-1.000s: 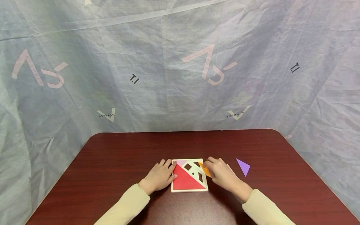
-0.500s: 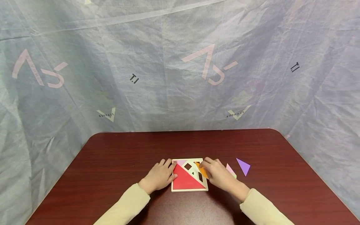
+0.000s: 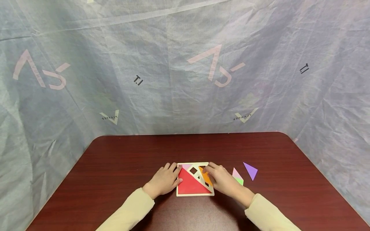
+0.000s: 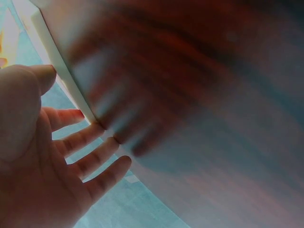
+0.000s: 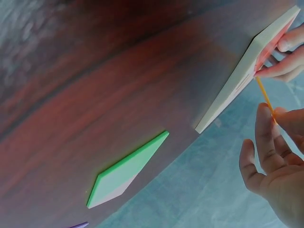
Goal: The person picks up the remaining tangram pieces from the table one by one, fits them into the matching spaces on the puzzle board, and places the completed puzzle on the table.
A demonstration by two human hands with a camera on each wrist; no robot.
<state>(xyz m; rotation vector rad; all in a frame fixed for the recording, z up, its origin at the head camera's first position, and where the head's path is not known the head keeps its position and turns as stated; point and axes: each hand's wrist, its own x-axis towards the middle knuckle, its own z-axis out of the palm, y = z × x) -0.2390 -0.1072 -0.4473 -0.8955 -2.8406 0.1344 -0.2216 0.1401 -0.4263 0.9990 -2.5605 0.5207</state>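
Observation:
A square tangram tray (image 3: 195, 195) with a pale rim lies on the table. Red pieces (image 3: 190, 184) cover its lower left half, and a pink piece (image 3: 186, 166) sits in the top left corner. My left hand (image 3: 163, 181) rests at the tray's left edge, thumb and fingertips touching it, fingers fairly straight. My right hand (image 3: 224, 180) pinches an orange tangram piece (image 3: 206, 178) over the tray's right side. In the right wrist view that orange piece (image 5: 264, 93) is tilted on edge between thumb and fingers. Dark cutouts show in the uncovered tray floor.
Right of the right hand lie a pink piece (image 3: 236, 173) and a green piece (image 3: 239, 181), partly overlapping in the head view. Farther right is a purple triangle (image 3: 251, 171). The dark red table (image 3: 138, 150) ends at a grey cloth backdrop (image 3: 173, 96).
My right hand has moved slightly left with the orange piece, which now covers more of the tray's right side. The pink and green pieces have come into view. My left hand stays put.

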